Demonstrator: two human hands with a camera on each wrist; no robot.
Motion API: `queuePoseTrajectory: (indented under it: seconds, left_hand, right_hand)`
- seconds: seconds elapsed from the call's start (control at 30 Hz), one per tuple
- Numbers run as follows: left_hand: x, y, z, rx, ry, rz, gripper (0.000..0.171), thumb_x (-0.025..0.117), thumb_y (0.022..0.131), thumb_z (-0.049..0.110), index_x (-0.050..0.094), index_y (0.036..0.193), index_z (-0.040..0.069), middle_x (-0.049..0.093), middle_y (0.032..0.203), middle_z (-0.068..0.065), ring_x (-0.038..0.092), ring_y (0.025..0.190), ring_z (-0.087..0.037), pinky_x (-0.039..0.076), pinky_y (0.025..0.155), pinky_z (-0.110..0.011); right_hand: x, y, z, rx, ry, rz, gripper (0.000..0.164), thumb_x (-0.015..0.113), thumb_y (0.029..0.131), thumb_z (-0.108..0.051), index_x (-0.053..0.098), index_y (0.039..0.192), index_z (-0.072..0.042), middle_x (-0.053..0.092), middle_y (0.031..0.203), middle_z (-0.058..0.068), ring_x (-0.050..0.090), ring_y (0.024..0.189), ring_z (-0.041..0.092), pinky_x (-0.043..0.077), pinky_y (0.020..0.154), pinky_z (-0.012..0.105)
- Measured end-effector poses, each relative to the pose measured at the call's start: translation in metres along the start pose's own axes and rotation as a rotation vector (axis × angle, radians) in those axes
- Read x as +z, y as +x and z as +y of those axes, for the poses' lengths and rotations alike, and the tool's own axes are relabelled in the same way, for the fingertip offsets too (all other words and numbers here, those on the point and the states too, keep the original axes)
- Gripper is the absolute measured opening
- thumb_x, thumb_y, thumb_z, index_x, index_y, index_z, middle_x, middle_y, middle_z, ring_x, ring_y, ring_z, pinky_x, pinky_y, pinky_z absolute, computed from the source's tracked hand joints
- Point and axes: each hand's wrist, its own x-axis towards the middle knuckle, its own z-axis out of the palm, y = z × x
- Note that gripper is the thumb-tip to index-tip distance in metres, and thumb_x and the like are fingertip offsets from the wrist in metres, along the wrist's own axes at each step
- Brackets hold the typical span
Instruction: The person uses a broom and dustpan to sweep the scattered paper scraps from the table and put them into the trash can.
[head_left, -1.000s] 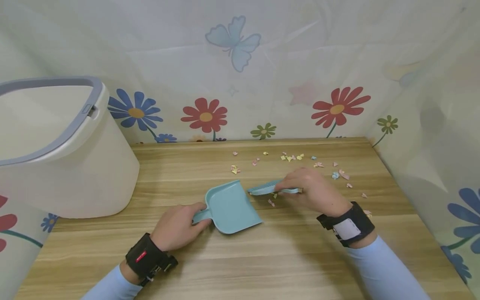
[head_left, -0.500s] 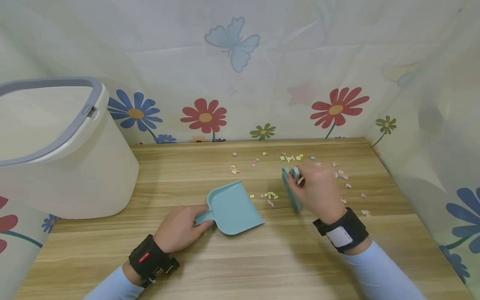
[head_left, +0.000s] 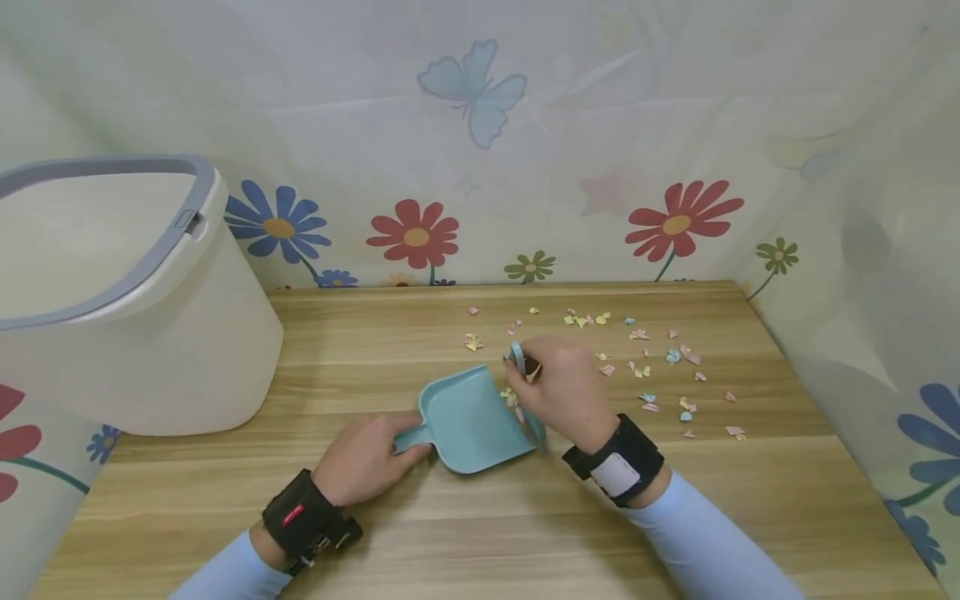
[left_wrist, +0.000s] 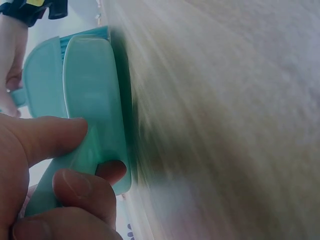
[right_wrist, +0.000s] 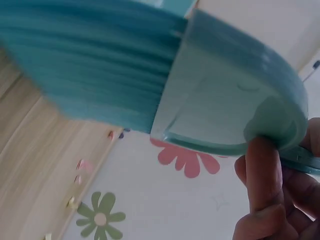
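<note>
My left hand grips the handle of a light blue dustpan, which lies on the wooden table with its wide lip facing right. In the left wrist view, thumb and fingers close round the handle of the dustpan. My right hand holds a small matching hand brush by its handle, partly hidden behind the hand. Its teal bristles fill much of the right wrist view. The brush head stands at the dustpan's lip. A few yellow and pink paper scraps lie between the lip and the brush.
More paper scraps in pink, yellow and blue are scattered over the right and back of the table. A large white bin with a grey rim stands at the left. Flower-printed cloth hangs behind and at the sides.
My right hand first lifted the brush away to the right and turned it upright, then brought it left to the dustpan's lip, moving scraps along. The left hand and dustpan have hardly moved.
</note>
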Motion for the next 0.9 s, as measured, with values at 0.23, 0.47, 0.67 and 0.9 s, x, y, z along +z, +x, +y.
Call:
queuePoseTrajectory:
  seconds: [0.23,0.47,0.67,0.9]
  left_hand:
    - [0.002,0.002,0.0,-0.01,0.013,-0.008,0.02,0.076,0.094,0.036,0.078,0.108,0.022,0.073,0.092,0.01,0.058,0.075,-0.003,0.046,0.067,-0.025]
    - [0.003,0.001,0.0,-0.067,0.029,-0.03,0.035,0.075,0.095,0.038,0.076,0.121,0.016,0.077,0.111,0.002,0.067,0.092,-0.006,0.055,0.08,-0.036]
    - [0.003,-0.002,-0.002,-0.109,-0.003,-0.045,0.042,0.073,0.097,0.038,0.071,0.13,0.011,0.075,0.122,-0.006,0.071,0.113,-0.02,0.056,0.095,-0.045]
    - [0.001,-0.003,-0.004,-0.101,-0.029,-0.043,0.034,0.073,0.097,0.038,0.073,0.123,0.016,0.076,0.114,0.001,0.07,0.103,-0.013,0.057,0.088,-0.041]
  right_hand:
    - [-0.014,0.003,0.006,0.084,0.177,0.05,0.004,0.075,0.087,-0.003,0.076,0.085,-0.006,0.073,0.073,0.005,0.06,0.053,0.01,0.046,0.05,0.018]
    - [-0.035,-0.008,0.024,0.149,0.189,0.089,0.004,0.078,0.087,-0.003,0.077,0.091,-0.004,0.071,0.072,0.004,0.052,0.05,0.006,0.042,0.048,0.017]
    - [-0.046,-0.023,0.041,0.182,0.185,0.119,0.006,0.078,0.087,-0.001,0.077,0.092,-0.004,0.07,0.07,0.004,0.048,0.047,0.004,0.038,0.046,0.016]
    - [-0.053,-0.035,0.056,0.359,0.325,0.138,0.003,0.078,0.09,-0.003,0.077,0.09,0.0,0.076,0.08,0.013,0.06,0.05,0.002,0.043,0.046,0.015]
